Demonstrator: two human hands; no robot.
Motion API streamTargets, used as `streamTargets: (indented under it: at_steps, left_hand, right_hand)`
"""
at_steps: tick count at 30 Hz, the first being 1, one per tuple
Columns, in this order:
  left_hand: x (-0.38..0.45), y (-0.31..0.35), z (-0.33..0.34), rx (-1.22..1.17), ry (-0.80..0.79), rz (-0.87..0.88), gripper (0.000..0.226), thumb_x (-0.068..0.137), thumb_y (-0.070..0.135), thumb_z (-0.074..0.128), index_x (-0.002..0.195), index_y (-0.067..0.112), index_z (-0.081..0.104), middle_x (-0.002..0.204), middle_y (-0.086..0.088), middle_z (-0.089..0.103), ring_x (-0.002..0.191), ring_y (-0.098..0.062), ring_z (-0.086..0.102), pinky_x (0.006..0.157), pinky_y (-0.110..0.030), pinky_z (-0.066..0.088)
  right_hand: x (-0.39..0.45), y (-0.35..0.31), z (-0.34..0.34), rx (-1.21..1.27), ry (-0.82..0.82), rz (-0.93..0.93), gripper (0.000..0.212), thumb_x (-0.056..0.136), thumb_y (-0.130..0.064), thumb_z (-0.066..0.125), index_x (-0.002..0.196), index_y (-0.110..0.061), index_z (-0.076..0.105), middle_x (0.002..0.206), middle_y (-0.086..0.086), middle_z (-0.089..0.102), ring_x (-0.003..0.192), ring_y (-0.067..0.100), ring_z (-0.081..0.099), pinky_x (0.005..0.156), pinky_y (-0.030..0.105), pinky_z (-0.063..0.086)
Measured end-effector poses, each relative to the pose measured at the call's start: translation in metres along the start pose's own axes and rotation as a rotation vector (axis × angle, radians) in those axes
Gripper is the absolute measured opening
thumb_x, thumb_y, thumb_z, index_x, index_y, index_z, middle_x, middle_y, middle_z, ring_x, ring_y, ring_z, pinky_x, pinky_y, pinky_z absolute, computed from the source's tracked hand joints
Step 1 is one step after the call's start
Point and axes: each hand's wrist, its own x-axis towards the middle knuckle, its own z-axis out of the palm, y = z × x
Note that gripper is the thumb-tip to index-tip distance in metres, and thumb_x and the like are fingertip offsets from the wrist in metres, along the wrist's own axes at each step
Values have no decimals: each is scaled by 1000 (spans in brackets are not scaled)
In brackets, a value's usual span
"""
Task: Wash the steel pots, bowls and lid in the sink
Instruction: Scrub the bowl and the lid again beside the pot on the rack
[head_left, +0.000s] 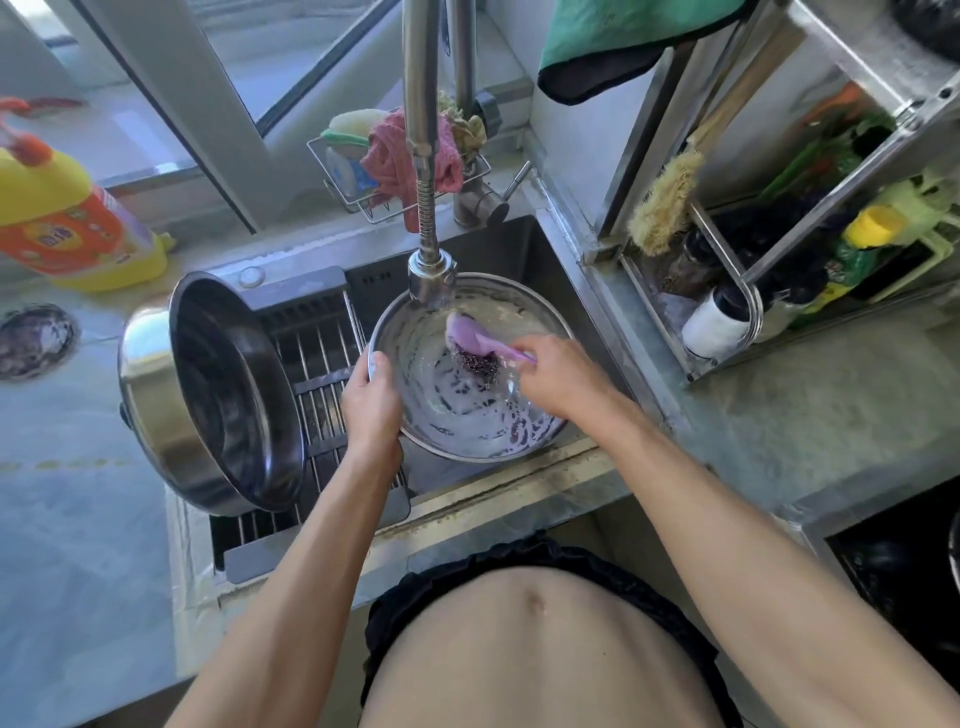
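Note:
A round steel bowl (524, 312) with soapy foam inside sits in the sink (550, 249) under the pull-down faucet head (432, 280). My left hand (371, 402) grips the bowl's left rim, thumb inside. My right hand (558, 379) holds the pink handle of a scrub brush (475, 343), whose dark scouring head presses on the bowl's inner wall. A large steel pot (218, 395) lies tipped on its side on the drain rack (327, 395) at the left half of the sink, its mouth facing right.
A yellow detergent bottle (67, 218) lies on the counter at left, near a round trivet (36, 340). A wire caddy (363, 176) with sponges and cloths stands behind the sink. A steel shelf rack (779, 249) with bottles and a brush stands at right.

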Motion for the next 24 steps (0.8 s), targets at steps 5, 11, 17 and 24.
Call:
streamTargets:
  at_steps: [5,11,17,24]
  left_hand:
    - [-15,5,10,-28,-73,43,35,108,23,42,126,34,70,110,14,73,104,-6,68,87,-24,58]
    - [-21,6,10,8,-139,106,34,110,23,42,124,40,67,115,14,72,110,-5,67,92,-25,56]
    - [-17,6,11,46,-107,132,36,109,25,42,137,31,64,123,3,70,105,-10,65,90,-26,52]
    - [-3,8,7,14,0,92,37,107,23,40,130,27,68,111,-7,72,99,-16,68,89,-35,58]
  right_hand:
    - [9,-8,16,62,-96,46,71,83,-28,65,144,-14,31,132,10,44,103,28,55,71,35,49]
    - [15,-18,24,300,-195,22,77,74,-28,76,143,-20,42,131,-7,56,104,19,60,83,31,51]
    - [13,-27,25,409,-157,-99,63,81,-22,75,138,-14,48,124,0,51,119,20,52,79,19,38]
    - [25,-29,27,473,-267,24,56,87,-34,68,133,-16,41,110,7,62,72,18,67,62,34,59]
